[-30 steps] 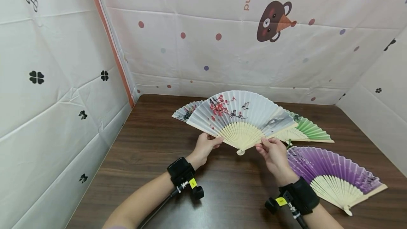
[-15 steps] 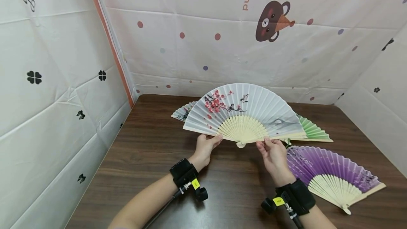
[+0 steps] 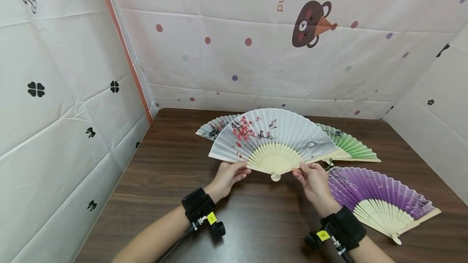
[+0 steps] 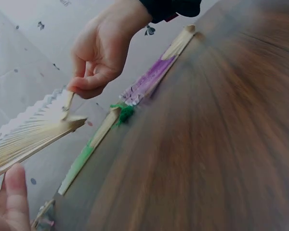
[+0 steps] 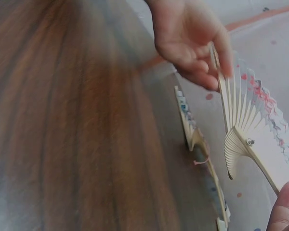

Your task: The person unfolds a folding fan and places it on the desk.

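Note:
A white folding fan (image 3: 278, 127) with red blossoms and small birds is spread wide over the table, its pale ribs and pivot towards me. My left hand (image 3: 224, 177) pinches its left outer rib between thumb and fingers. On the opposite side, my right hand (image 3: 315, 186) pinches the right outer rib. The left wrist view shows the fan (image 4: 33, 134) held up off the table, with the right hand's fingertips (image 4: 84, 86) at one outer rib. From the right wrist, the pivot rivet (image 5: 250, 142) shows between both hands, the right thumb (image 5: 283, 207) low at the edge.
Spread fans lie on the brown wooden table (image 3: 153, 198): a purple one (image 3: 380, 192) to the right, a green one (image 3: 352, 145) behind it, and a pale flowered one (image 3: 213, 128) partly hidden at back left. A green tassel (image 4: 124, 114) lies by the green fan. Printed cloth walls (image 3: 204, 64) surround the table.
The white fan rose and tilted up, then came down again, now slightly lower than at first. The left hand has shifted down and left with it; the right hand keeps its grip.

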`<state>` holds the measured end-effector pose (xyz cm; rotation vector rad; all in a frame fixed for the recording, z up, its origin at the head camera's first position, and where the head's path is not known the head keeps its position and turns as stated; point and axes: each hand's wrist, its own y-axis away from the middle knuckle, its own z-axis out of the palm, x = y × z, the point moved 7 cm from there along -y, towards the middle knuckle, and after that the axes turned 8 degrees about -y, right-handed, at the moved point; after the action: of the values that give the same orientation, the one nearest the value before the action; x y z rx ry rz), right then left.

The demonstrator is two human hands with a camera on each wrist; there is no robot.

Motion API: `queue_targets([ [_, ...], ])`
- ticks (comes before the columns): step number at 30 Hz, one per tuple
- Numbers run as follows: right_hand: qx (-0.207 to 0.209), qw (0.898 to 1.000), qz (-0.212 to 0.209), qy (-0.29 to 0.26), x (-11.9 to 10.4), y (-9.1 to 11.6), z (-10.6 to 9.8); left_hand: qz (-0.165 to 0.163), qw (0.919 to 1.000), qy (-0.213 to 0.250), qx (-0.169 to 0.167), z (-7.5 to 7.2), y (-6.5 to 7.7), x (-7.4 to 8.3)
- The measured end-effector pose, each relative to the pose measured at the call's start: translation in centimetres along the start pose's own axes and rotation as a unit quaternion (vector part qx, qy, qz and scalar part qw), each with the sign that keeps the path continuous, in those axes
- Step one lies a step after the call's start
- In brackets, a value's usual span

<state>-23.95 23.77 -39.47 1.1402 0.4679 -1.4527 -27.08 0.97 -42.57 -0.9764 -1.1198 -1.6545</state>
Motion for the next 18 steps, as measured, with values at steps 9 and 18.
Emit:
queue_targets([
  [9, 0.002, 0.997, 0.025, 0.074, 0.9, 0.3, -1.4, -0.058, 0.9968, -0.051, -0.018, -5.3, 1.1, 0.0],
  [18, -0.006, 0.992, 0.06, 0.113, 2.7, 0.7, -2.5, -0.108, 0.9607, -0.238, -0.094, -8.3, 1.9, -0.6],
])
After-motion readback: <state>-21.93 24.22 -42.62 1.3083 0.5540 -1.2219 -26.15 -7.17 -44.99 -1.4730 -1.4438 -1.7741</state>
